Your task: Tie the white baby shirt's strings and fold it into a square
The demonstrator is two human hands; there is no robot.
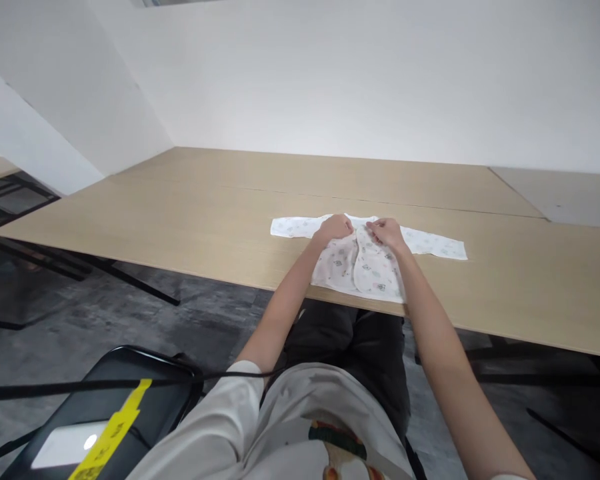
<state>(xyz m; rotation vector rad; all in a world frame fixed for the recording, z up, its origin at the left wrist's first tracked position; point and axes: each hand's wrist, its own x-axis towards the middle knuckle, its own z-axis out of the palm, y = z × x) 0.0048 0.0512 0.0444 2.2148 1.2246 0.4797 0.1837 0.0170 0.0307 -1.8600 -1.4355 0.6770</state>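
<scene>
A small white long-sleeved baby shirt (380, 270) with a scattered print lies spread on the table, its sleeves stretched out to both sides. Its front opening runs down the middle, and the hem lies close to the table's near edge. On the left of the opening, near the neckline, my left hand (336, 228) is closed with its fingers curled on the cloth. Across from it, my right hand (386, 233) pinches the fabric at the upper right front. The fingertips partly hide what they grip.
The wooden table (205, 220) reaches back to a white wall (330, 80). A black chair (160, 367) stands at the lower left, bearing a white device (70, 443) and a yellow strap (113, 433). A black cable (80, 387) crosses above the chair towards my body.
</scene>
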